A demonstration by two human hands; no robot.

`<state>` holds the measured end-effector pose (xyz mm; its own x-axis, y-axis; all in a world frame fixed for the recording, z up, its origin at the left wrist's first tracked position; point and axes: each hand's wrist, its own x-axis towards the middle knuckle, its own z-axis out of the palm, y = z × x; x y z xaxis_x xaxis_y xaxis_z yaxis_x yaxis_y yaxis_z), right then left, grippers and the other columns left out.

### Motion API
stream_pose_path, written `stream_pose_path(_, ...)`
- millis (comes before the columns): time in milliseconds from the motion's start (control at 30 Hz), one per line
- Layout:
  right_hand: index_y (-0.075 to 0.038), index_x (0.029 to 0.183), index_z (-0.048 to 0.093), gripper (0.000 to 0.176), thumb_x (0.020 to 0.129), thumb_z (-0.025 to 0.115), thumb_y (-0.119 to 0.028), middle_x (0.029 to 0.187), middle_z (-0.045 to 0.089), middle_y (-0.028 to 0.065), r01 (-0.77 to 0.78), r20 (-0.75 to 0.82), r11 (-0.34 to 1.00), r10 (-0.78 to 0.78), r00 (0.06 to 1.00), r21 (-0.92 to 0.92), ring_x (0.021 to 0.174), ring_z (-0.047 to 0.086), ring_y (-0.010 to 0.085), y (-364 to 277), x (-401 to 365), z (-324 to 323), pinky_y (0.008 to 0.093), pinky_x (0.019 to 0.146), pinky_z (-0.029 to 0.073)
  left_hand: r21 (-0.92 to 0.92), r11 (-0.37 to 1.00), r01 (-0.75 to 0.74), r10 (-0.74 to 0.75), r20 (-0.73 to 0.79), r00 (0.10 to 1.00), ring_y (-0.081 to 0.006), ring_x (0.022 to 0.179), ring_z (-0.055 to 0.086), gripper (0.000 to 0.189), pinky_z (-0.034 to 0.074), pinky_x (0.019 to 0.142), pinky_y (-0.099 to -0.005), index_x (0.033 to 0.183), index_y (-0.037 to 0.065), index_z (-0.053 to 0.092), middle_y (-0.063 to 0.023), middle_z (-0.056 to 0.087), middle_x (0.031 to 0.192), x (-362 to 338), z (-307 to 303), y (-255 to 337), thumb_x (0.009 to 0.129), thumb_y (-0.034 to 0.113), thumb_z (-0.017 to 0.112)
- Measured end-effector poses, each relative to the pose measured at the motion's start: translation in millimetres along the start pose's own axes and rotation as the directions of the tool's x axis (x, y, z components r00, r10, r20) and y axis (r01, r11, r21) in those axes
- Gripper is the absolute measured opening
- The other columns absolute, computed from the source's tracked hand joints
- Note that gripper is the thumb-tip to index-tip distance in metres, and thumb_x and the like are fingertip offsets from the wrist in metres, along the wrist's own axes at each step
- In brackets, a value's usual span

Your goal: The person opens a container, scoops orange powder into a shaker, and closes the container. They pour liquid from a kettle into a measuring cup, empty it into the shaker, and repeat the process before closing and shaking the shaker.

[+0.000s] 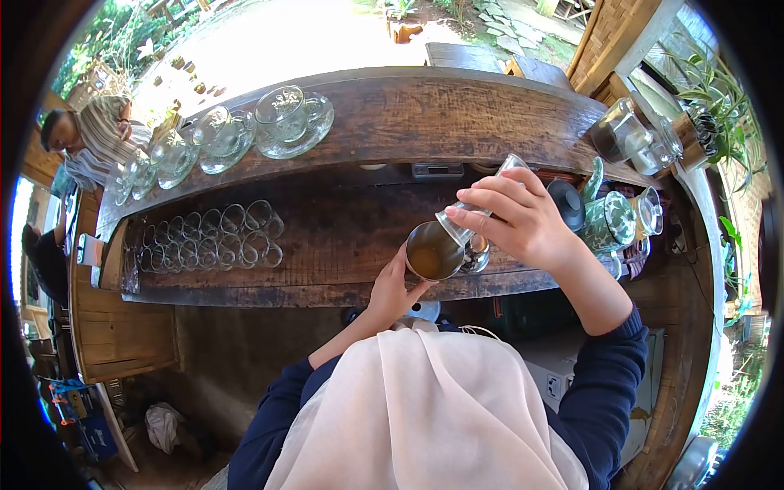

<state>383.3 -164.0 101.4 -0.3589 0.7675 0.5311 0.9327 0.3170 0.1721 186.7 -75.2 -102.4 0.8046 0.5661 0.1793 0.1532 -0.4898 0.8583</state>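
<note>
My left hand (394,287) is wrapped round a metal cup (445,238) with some brownish liquid in its bottom. Above the cup's right rim, my right hand (518,216) grips a shiny double-ended jigger (454,222). The jigger is tilted, its lower end right over the cup's mouth. Just right of the cup, partly hidden by it and the hand, sits a small shiny rounded object (477,255) on the wooden counter.
Rows of clear glasses (208,237) stand on the lower counter (327,261) at left. Glass cups on saucers (296,139) line the raised ledge (408,106). A green-patterned teapot (608,220) and glass jars (629,135) are at right. A person (102,135) is at far left.
</note>
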Motion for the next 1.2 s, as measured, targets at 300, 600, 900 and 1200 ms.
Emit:
stream_pose_path(300, -0.017, 0.106, 0.066, 0.035, 0.071, 0.063, -0.016, 0.105, 0.061, 0.0003, 0.078, 0.058, 0.997, -0.079, 0.995, 0.031, 0.098, 0.057, 0.0164, -4, 2, 3, 0.0340, 0.088, 0.040, 0.045, 0.998, -0.048, 0.050, -0.037, 0.998, -0.0371, 0.102, 0.060, 0.084, 0.050, 0.084, -0.0407, 0.137, 0.002, 0.032, -0.0218, 0.059, 0.114, 0, 0, 2, 0.073, 0.032, 0.078)
stream_pose_path(600, -0.018, 0.110, 0.062, 0.037, 0.073, 0.061, -0.014, 0.103, 0.059, -0.0007, 0.083, 0.100, 0.997, -0.082, 0.992, -0.001, 0.099, 0.056, 0.0158, -5, 0, 4, 0.0344, 0.091, 0.038, 0.033, 0.999, -0.041, 0.042, -0.028, 0.999, -0.0371, 0.101, 0.060, 0.083, 0.050, 0.083, -0.0404, 0.137, 0.002, 0.032, -0.0220, 0.058, 0.114, -2, 0, 2, 0.075, 0.035, 0.076)
stream_pose_path(900, -0.018, 0.108, 0.064, 0.043, 0.065, 0.065, -0.013, 0.103, 0.059, -0.0004, 0.128, 0.149, 0.992, -0.129, 0.980, 0.016, 0.098, 0.056, 0.0164, -10, -8, 18, 0.0362, 0.091, 0.038, 0.051, 0.997, -0.057, 0.059, -0.040, 0.997, -0.0370, 0.101, 0.060, 0.082, 0.050, 0.083, -0.0401, 0.136, 0.002, 0.033, -0.0223, 0.058, 0.114, -3, 4, -6, 0.076, 0.038, 0.075)
stream_pose_path(1200, -0.017, 0.109, 0.064, 0.039, 0.071, 0.065, -0.009, 0.102, 0.060, 0.0002, -0.032, 0.105, 0.999, 0.033, 0.994, -0.008, 0.097, 0.056, 0.0179, -17, -9, 9, 0.0366, 0.091, 0.038, 0.037, 0.999, -0.035, 0.036, -0.030, 0.999, -0.0370, 0.103, 0.060, 0.081, 0.050, 0.084, -0.0400, 0.137, 0.004, 0.033, -0.0213, 0.057, 0.117, -1, 0, 1, 0.076, 0.038, 0.075)
